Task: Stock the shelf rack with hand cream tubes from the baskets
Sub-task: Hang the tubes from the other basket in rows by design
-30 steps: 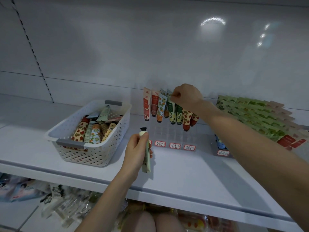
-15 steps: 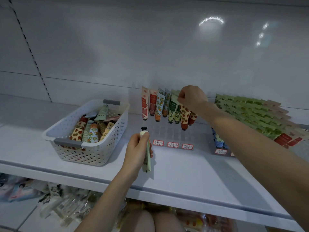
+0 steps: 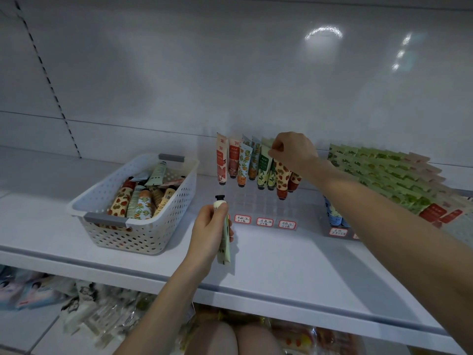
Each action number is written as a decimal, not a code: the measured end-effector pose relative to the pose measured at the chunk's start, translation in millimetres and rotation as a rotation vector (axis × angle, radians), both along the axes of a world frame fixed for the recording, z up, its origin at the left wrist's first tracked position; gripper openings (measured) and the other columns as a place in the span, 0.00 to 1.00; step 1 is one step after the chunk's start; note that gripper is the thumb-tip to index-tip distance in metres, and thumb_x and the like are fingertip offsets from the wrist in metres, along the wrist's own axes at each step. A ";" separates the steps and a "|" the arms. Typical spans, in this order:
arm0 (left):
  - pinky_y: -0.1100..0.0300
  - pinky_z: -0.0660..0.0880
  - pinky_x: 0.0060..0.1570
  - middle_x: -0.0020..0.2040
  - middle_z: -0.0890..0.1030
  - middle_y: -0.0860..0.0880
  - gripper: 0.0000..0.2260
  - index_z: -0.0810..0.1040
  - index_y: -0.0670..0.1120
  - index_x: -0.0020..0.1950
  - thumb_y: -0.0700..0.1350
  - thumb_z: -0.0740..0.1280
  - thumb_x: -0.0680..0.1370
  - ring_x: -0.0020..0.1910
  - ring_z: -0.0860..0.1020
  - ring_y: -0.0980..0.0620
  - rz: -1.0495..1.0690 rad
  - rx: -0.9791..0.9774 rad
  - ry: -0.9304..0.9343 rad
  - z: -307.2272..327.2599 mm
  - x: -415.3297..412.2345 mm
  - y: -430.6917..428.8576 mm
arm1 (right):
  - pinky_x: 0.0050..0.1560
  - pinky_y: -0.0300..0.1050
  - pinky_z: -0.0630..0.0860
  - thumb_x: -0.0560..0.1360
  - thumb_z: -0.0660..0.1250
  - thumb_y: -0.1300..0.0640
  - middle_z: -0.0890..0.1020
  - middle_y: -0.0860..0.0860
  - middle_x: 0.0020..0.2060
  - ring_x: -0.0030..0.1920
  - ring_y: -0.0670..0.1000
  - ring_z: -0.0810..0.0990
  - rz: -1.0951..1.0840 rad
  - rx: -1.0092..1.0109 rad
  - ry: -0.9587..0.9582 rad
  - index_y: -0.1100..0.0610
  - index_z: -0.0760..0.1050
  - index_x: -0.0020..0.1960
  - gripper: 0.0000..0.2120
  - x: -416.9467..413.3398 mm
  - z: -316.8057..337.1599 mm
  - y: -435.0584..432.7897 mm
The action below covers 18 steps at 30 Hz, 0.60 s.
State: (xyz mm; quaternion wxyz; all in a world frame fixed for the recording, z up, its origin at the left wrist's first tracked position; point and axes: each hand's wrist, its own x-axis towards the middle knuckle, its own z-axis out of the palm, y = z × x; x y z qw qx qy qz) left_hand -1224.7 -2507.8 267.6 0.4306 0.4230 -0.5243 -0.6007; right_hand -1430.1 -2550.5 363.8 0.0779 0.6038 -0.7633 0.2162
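Two hands are engaged. The right hand (image 3: 294, 152) is at the back row of the rack (image 3: 256, 201), fingertips pinched together on the top edge of a green tube (image 3: 264, 166) standing there. Over the last second it has shifted slightly rightward along that row without lifting away, so that tube is judged to be still in seating or straightening. The left hand (image 3: 208, 231) has stayed just in front of the rack, fingers wrapped round a pale tube (image 3: 225, 242) held upright with its black cap uppermost. This is the next item to stock. It has not entered a slot, and it will likely need inverting, since racked tubes stand cap down. The basket (image 3: 143, 237), left of the rack, holds a heap of tubes, and the rack's front slots stand unfilled, so much work remains. The right hand covers the tube tops at the row's right end. The handwritten labels (image 3: 265, 222) on the rack's front edge are unreadable. The green packets (image 3: 384, 172) right of the rack run out of view, and the goods below are blurred.
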 end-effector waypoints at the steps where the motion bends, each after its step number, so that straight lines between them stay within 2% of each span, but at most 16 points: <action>1: 0.52 0.75 0.45 0.37 0.75 0.46 0.08 0.71 0.45 0.47 0.48 0.59 0.80 0.35 0.75 0.50 0.004 -0.002 -0.001 0.5 0.4 0.2 | 0.44 0.44 0.72 0.77 0.63 0.56 0.80 0.56 0.49 0.50 0.55 0.77 -0.002 -0.002 -0.003 0.61 0.76 0.52 0.09 -0.4 0.1 2.1; 8: 0.49 0.76 0.49 0.38 0.76 0.46 0.08 0.71 0.45 0.47 0.49 0.59 0.80 0.35 0.76 0.50 0.001 -0.025 -0.008 3.5 -2.7 4.3 | 0.47 0.47 0.76 0.77 0.60 0.63 0.82 0.57 0.50 0.50 0.56 0.79 -0.044 0.060 0.010 0.62 0.78 0.51 0.08 -10.6 -1.4 19.4; 15: 0.47 0.76 0.51 0.40 0.75 0.44 0.09 0.71 0.44 0.50 0.50 0.60 0.80 0.35 0.76 0.50 -0.017 -0.021 -0.020 3.8 -5.6 4.9 | 0.42 0.44 0.71 0.78 0.61 0.61 0.81 0.57 0.49 0.49 0.56 0.79 -0.089 0.072 0.003 0.61 0.78 0.53 0.08 -17.6 -2.8 22.6; 18: 0.47 0.75 0.54 0.44 0.77 0.43 0.09 0.73 0.45 0.49 0.50 0.61 0.79 0.41 0.79 0.47 -0.020 -0.050 -0.027 6.7 -5.6 6.3 | 0.43 0.44 0.73 0.78 0.62 0.60 0.82 0.57 0.49 0.49 0.55 0.79 -0.077 0.066 0.005 0.61 0.78 0.53 0.08 -18.5 -2.7 22.1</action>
